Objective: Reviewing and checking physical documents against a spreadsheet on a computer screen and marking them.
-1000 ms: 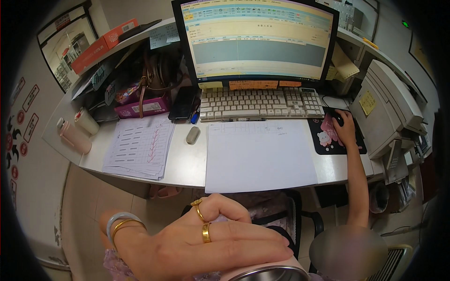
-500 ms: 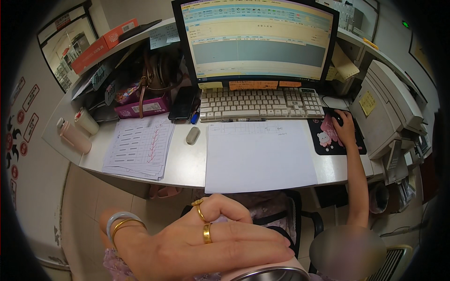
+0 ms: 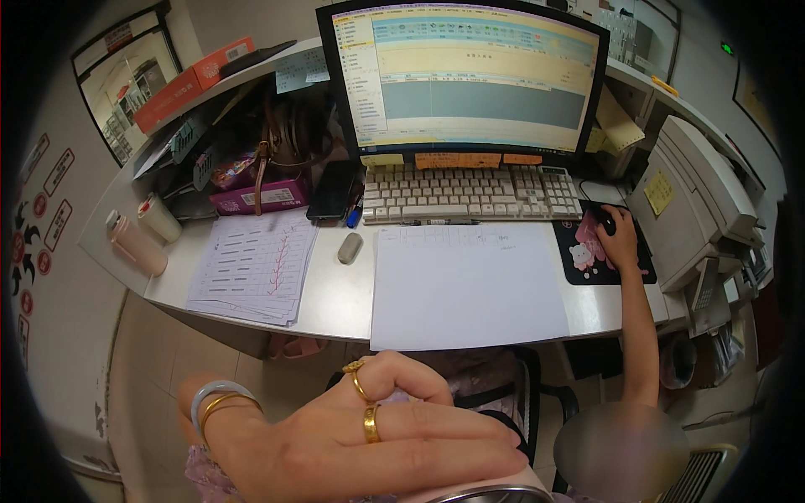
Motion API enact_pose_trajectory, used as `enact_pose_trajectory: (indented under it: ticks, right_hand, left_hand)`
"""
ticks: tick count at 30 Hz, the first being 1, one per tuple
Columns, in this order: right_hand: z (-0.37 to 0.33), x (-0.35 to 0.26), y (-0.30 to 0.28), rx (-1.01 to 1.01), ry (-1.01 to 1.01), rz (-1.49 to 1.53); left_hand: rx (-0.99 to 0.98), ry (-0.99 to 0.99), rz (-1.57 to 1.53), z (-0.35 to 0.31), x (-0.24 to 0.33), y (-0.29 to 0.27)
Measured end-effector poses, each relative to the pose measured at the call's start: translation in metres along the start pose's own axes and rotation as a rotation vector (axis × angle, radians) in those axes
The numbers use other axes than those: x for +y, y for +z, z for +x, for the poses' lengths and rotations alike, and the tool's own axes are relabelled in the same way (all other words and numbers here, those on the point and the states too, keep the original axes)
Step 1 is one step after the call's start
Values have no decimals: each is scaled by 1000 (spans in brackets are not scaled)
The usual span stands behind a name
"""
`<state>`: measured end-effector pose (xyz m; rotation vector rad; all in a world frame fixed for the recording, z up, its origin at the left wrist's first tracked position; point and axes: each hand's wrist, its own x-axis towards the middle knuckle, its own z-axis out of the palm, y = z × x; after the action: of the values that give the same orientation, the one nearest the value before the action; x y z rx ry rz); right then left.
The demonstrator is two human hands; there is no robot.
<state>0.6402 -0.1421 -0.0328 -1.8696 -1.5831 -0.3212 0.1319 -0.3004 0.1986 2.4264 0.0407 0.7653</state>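
Observation:
My left hand [image 3: 360,436], with gold rings and two bangles, is curled closed around a pink cup [image 3: 490,493] at the bottom of the view. Only part of the cup and its steel rim show; the fingertips lie along its side. My right hand [image 3: 620,240] rests over a black mouse [image 3: 605,225] on a dark mouse pad [image 3: 579,273] with a pink and white cartoon print. Straight ahead stands a lit monitor [image 3: 470,101] with a software window and a list down its left side. A white keyboard [image 3: 470,194] sits below it.
White paper [image 3: 470,289] lies before the keyboard, with a pen [image 3: 440,223] at its top edge. Marked sheets [image 3: 243,272], a grey oval object [image 3: 350,248], a phone [image 3: 334,191] and a pink bottle [image 3: 138,245] are to the left. A printer [image 3: 688,189] stands right.
A list panel has appeared along the left side of the screen. The whole view has shifted slightly downward. Both hands keep their places on the cup and the mouse.

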Motion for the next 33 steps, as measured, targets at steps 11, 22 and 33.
enact_pose_trajectory:
  ticks: [11, 22, 33]
  right_hand:
    - [-1, 2, 1, 9, -4, 3]
    - [1, 7, 3, 12, -8, 17]
    - [-1, 8, 5, 27, -42, 34]
  left_hand:
    - [-80, 4, 57, 4, 3, -7]
    - [28, 0, 20, -1, 1, -2]
    - [-73, 41, 92, 9, 3, -6]
